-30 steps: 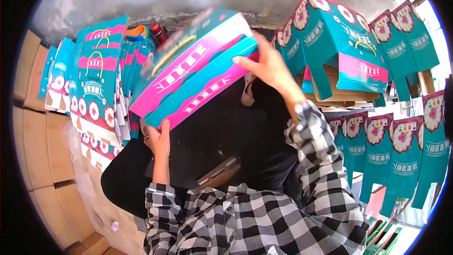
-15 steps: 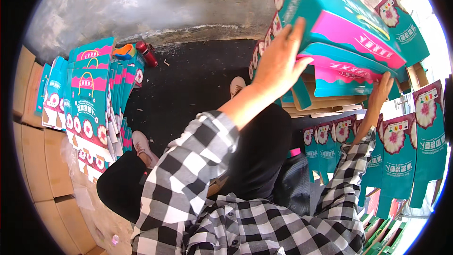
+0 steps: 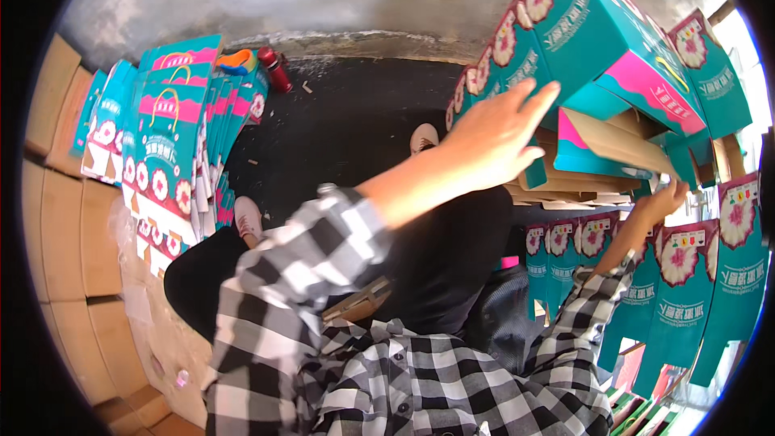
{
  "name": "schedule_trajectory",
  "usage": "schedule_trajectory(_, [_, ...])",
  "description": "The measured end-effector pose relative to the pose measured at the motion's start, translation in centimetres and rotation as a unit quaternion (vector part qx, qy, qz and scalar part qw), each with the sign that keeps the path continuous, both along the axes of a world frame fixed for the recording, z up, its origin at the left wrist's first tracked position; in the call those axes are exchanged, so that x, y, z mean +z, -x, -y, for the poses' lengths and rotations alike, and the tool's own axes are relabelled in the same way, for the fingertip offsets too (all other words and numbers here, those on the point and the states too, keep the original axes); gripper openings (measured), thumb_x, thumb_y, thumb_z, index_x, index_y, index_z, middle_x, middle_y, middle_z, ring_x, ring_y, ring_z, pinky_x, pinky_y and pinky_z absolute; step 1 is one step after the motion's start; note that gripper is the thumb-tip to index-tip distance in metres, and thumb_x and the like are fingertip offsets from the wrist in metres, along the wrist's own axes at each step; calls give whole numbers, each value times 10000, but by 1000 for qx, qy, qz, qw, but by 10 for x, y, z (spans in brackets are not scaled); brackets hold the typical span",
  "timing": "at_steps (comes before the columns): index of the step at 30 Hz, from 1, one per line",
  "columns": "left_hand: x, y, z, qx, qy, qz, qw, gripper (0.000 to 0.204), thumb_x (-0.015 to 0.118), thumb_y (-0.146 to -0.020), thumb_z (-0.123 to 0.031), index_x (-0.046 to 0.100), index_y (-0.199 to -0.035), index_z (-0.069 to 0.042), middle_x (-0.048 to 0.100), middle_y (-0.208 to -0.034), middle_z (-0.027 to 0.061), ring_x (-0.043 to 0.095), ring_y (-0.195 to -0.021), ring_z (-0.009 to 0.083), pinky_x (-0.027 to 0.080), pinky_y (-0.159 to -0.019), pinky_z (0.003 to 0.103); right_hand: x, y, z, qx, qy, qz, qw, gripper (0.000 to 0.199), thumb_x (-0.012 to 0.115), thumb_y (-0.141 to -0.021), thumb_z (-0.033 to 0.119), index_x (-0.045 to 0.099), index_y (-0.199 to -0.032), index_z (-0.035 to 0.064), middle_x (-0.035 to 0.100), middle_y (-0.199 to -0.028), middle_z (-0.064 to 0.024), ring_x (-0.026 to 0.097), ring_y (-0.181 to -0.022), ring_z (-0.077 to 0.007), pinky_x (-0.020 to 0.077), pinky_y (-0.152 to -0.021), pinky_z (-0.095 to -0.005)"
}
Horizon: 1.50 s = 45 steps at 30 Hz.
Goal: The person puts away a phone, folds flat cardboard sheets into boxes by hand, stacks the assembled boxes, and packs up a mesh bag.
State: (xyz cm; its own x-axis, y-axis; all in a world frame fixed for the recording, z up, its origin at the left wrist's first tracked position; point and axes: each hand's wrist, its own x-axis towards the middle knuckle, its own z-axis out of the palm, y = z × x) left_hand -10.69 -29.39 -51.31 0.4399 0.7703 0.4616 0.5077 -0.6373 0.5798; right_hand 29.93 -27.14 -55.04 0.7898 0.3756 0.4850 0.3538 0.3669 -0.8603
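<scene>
A teal and pink cardboard gift carton (image 3: 593, 44), with flower pictures and a yellow cord handle (image 3: 672, 73), rests on a stack of flattened cartons at the upper right. One of its end flaps (image 3: 622, 144) stands folded out, showing its plain brown inner side. My left hand (image 3: 500, 133) is beside the near left edge of the carton, fingers spread, holding nothing. At the flap's lower right corner, the curled fingers of my right hand (image 3: 660, 200) close on the cardboard edge; the fingertips are partly hidden.
Folded teal cartons (image 3: 165, 141) stand in a bundle at the left, by stacked brown boxes (image 3: 60, 230). A red bottle (image 3: 274, 69) is on the dark floor. More teal cartons (image 3: 686, 299) line the right side. A grey wall (image 3: 323, 0) rises ahead.
My left hand has come off the carton's side and moved down. The flap has swung out, baring its brown inside, while my right hand has moved down and slightly right. The view has shifted slightly.
</scene>
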Motion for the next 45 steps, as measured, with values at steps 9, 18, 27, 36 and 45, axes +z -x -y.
schedule_trajectory(9, [-10, 338, 156, 310, 235, 48, 920, 408, 598, -872, -217, 512, -1204, 4, 598, -1021, 102, 585, -884, 159, 478, -766, 280, 77, 196, 71, 29, -121, 381, 916, 345, 416, -924, 29, 434, -1260, -44, 486, -1270, -164, 484, -1164, -270, 390, -995, -391])
schedule_trajectory(18, [-163, 432, 247, 501, 382, 385, 675, 403, 588, -866, -326, 539, -1147, -41, 609, -1061, 109, 587, -984, 210, 479, -813, 359, 22, 386, 71, 537, 62, 518, 663, 241, 528, -815, -31, 601, -1038, 22, 579, -1097, -149, 581, -987, -288, 477, -818, -329])
schedule_trajectory(27, [-259, 465, 197, 382, 104, 888, 233, 360, 541, -887, -140, 395, -1164, 37, 515, -1160, 197, 547, -1037, 325, 460, -921, 474, -62, 405, 70, 633, 239, 439, 591, 178, 536, -847, 21, 588, -1018, 22, 609, -963, -142, 608, -863, -315, 490, -731, -328])
schedule_trajectory(36, [-274, 465, 175, 381, 24, 900, 211, 598, 621, -803, -486, 460, -1070, 24, 599, -948, 135, 607, -858, 238, 530, -723, 375, -63, 408, 72, 645, 266, 415, 584, 161, 546, -844, 39, 588, -997, 11, 612, -894, -139, 612, -826, -309, 489, -707, -339])
schedule_trajectory(45, [-201, 550, 210, 435, 24, 791, 430, 428, 536, -902, -344, 471, -1106, 26, 571, -1081, 199, 602, -961, 328, 518, -846, 432, -65, 401, 66, 651, 263, 408, 583, 159, 560, -841, 56, 597, -990, 14, 624, -913, -145, 612, -848, -320, 493, -719, -360])
